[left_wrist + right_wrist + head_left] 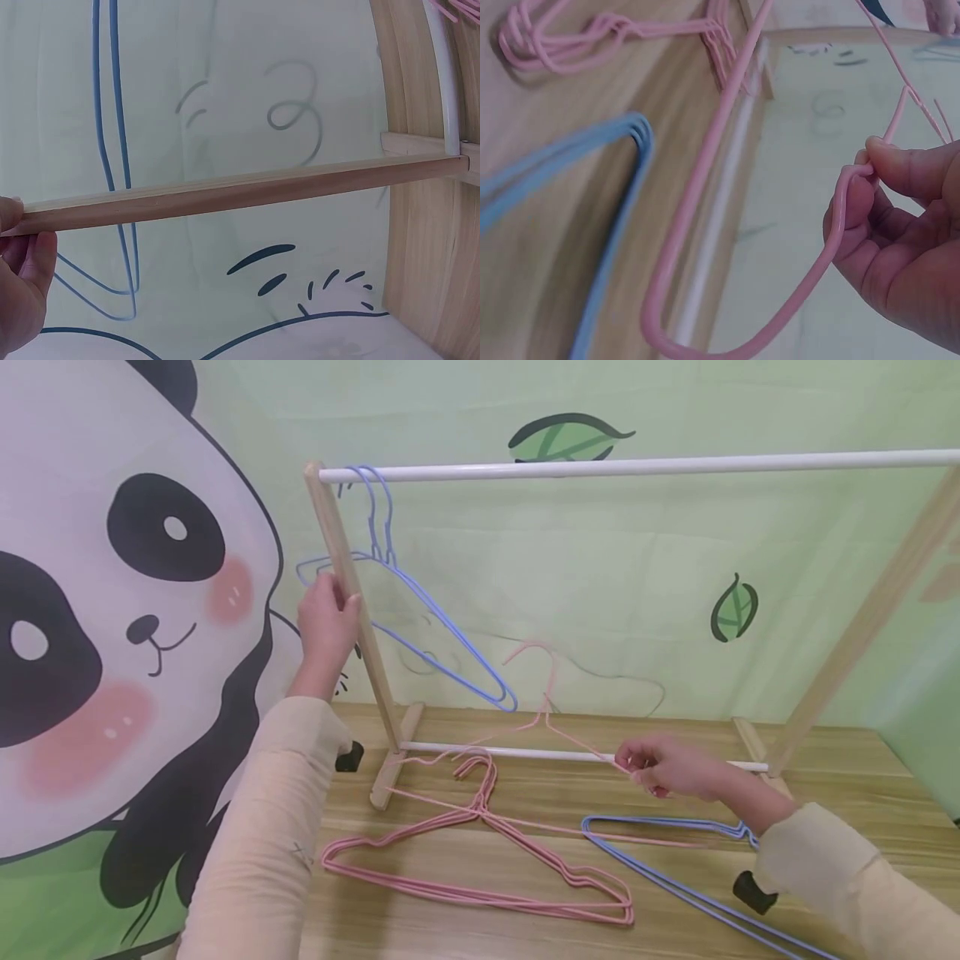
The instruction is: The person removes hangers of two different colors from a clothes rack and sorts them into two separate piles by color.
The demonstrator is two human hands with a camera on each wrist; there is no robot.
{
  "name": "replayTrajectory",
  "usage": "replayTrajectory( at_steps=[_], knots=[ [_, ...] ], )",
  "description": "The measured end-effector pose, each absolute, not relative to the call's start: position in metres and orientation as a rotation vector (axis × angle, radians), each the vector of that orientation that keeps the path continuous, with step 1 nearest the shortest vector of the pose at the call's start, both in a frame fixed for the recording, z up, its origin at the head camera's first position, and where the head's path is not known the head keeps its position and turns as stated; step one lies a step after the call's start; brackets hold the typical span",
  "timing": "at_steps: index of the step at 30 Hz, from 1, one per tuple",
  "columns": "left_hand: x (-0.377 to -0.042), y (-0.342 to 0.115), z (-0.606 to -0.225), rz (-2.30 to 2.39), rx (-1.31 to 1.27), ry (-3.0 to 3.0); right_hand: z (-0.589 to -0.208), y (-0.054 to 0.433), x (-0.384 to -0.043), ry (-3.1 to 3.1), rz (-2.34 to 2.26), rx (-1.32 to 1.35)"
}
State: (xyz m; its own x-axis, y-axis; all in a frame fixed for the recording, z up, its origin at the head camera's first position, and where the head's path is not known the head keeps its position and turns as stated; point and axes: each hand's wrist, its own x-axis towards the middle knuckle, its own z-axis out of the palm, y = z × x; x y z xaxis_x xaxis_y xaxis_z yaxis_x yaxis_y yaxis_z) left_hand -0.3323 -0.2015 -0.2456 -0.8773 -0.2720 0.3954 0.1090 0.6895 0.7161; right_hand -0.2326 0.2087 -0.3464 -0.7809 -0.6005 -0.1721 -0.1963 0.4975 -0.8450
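Observation:
In the head view my left hand [327,622] grips the left wooden post [375,668] of a clothes rack. The left wrist view shows its thumb and fingers [41,262] on opposite sides of that post. My right hand [678,767] pinches a pink hanger [681,225] by one shoulder, near the bend. That hanger is raised above the table with its hook upward and left, below the rail and apart from it. Two blue hangers [450,625] hang from the rack's white rail [637,467] at its left end, beside the left hand.
Several pink hangers [477,812] lie stacked on the wooden table [420,935] in front of the rack. Blue hangers [660,821] lie to their right, below the right forearm. A white lower bar [525,752] joins the rack's feet. A panda-print cloth [240,518] hangs behind.

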Motion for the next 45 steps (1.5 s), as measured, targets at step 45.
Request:
replayTrajectory(
  at_steps=[45],
  knots=[
    [-0.332, -0.202, -0.245, -1.06, 0.126, -2.409, -0.453, 0.122, -0.229, 2.168, -1.263, -0.467]
  ],
)
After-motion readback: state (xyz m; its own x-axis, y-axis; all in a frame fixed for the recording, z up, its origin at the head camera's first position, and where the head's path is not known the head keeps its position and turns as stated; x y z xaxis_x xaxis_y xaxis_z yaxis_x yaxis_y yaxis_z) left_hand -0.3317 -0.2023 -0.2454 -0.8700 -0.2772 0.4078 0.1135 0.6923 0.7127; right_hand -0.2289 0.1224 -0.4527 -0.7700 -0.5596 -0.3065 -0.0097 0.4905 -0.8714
